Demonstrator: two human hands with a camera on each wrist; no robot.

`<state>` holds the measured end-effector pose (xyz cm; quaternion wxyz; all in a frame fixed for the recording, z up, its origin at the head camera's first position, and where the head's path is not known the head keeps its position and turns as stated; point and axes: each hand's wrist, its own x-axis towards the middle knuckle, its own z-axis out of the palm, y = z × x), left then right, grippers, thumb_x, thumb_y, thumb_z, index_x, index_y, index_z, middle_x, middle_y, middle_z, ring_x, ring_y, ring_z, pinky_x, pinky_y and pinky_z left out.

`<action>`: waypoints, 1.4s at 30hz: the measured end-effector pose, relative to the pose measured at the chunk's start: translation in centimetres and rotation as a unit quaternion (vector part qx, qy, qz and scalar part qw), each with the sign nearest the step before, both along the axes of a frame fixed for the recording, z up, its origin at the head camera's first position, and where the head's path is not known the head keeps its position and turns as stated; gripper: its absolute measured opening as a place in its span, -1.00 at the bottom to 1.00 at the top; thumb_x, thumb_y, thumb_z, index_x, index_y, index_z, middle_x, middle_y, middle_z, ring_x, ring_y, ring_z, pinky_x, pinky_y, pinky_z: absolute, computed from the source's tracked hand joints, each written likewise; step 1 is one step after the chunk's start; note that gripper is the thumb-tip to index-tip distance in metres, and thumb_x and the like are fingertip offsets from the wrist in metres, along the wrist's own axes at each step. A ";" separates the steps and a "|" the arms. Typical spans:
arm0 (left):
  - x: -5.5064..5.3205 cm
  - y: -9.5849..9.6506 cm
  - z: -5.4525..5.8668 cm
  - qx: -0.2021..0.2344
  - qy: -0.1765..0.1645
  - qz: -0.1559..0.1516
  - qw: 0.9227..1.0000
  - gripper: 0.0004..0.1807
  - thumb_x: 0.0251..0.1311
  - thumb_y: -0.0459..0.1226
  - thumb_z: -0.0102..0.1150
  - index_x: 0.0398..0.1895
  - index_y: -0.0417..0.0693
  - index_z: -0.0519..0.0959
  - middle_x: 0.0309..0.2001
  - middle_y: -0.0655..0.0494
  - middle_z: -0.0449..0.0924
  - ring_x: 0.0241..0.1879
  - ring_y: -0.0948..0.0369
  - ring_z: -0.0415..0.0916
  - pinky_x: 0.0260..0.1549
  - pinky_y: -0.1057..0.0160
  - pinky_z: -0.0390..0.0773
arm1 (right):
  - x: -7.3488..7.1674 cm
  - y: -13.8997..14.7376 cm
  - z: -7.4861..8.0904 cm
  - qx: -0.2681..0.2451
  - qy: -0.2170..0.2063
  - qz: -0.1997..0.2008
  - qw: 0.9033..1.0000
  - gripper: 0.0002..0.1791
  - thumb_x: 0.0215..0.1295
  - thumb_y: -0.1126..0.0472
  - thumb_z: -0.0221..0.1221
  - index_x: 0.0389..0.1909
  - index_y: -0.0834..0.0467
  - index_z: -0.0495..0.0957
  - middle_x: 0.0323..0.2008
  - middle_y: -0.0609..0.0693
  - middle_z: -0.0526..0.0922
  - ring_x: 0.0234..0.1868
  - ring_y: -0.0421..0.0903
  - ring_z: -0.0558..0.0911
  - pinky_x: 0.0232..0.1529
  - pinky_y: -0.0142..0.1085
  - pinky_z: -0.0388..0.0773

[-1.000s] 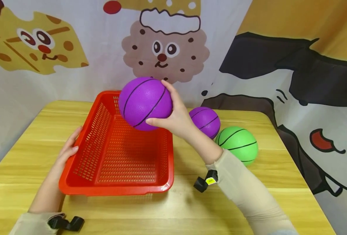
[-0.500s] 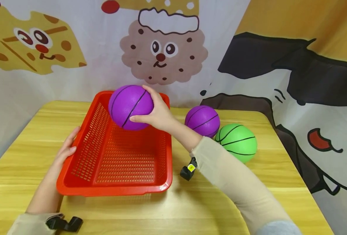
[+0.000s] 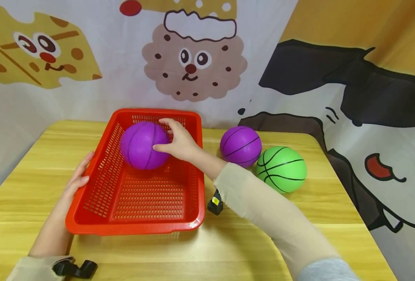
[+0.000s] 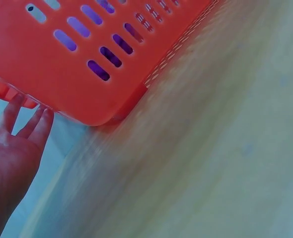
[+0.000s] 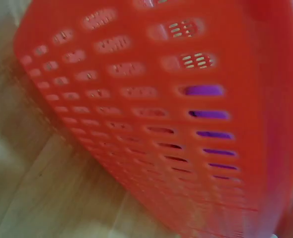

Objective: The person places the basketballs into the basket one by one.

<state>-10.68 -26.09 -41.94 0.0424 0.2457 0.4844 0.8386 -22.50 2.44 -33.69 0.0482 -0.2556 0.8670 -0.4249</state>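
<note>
A purple ball (image 3: 145, 146) with dark seams is inside the red perforated basket (image 3: 137, 228), toward its back left. My right hand (image 3: 179, 142) is over the basket at the ball's right side. Its thumb overlaps the ball in the head view, while its fingers are spread and bent beside the ball's upper right. My left hand (image 3: 74, 181) rests against the basket's left side. In the left wrist view its nearly straight fingertips (image 4: 46, 116) touch the underside of the rim. Through the basket's slots, purple shows in both wrist views.
A second purple ball (image 3: 240, 146) and a green ball (image 3: 281, 169) sit side by side on the wooden table (image 3: 228, 249), right of the basket. A curtain (image 3: 123, 58) with cartoon prints hangs behind the table.
The purple ball has moved left and down into the basket with my right hand following, and its fingers have come away from the ball's top. My left hand has stayed at the basket.
</note>
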 end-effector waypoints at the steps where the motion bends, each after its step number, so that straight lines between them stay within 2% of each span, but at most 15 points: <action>1: 0.0 0.0 0.0 0.001 0.001 0.000 1.000 -0.28 0.30 -0.51 -0.58 0.47 0.16 0.16 0.28 0.18 0.35 0.14 0.24 0.40 0.01 0.34 0.44 | 0.0 -0.1 -0.1 0.006 0.003 0.004 1.000 -0.11 0.00 0.07 0.45 0.36 0.10 0.24 0.27 0.04 0.33 0.20 -0.07 0.38 0.13 -0.20 0.40; 5: -0.1 -0.1 -0.1 0.008 0.006 -0.010 1.000 -0.28 0.29 -0.51 -0.56 0.47 0.17 0.16 0.26 0.15 0.36 0.12 0.22 0.43 -0.01 0.32 0.47 | 0.0 -0.8 -0.7 0.046 0.013 0.034 0.998 -0.08 0.04 0.07 0.43 0.41 0.08 0.19 0.32 0.08 0.27 0.27 -0.06 0.33 0.19 -0.22 0.33; 10: -0.3 -0.2 -0.1 0.007 0.024 -0.007 1.000 -0.28 0.28 -0.53 -0.54 0.47 0.15 0.18 0.26 0.15 0.36 0.14 0.24 0.41 0.02 0.36 0.43 | 0.0 -1.2 -1.0 0.051 0.008 0.041 0.998 -0.08 0.07 0.09 0.41 0.43 0.05 0.14 0.34 0.09 0.23 0.27 -0.03 0.34 0.17 -0.18 0.37; 18: 0.2 -0.2 0.0 0.004 -0.015 0.004 1.000 -0.30 0.31 -0.49 -0.55 0.47 0.19 0.16 0.28 0.18 0.35 0.13 0.23 0.41 0.00 0.32 0.46 | 0.0 -1.4 -1.0 0.065 0.006 0.021 0.998 -0.08 0.10 0.05 0.39 0.44 0.05 0.12 0.37 0.06 0.20 0.31 -0.04 0.30 0.21 -0.16 0.33; 31: 0.3 -0.1 0.1 0.018 -0.021 -0.011 1.000 -0.30 0.33 -0.50 -0.58 0.47 0.18 0.15 0.26 0.15 0.37 0.09 0.20 0.46 -0.06 0.27 0.52 | 0.4 -0.6 0.0 0.089 0.000 0.039 0.995 -0.01 0.16 0.01 0.33 0.50 0.07 -0.02 0.42 0.08 0.12 0.34 -0.02 0.26 0.24 -0.15 0.30; 42: -0.7 -0.1 -0.2 0.015 0.017 -0.009 1.000 -0.26 0.24 -0.54 -0.51 0.45 0.16 0.21 0.25 0.13 0.39 0.12 0.22 0.43 0.01 0.35 0.44 | 0.4 0.1 -0.2 0.087 0.008 0.038 0.995 -0.01 0.14 0.04 0.35 0.49 0.09 -0.01 0.41 0.09 0.13 0.33 -0.03 0.26 0.22 -0.18 0.31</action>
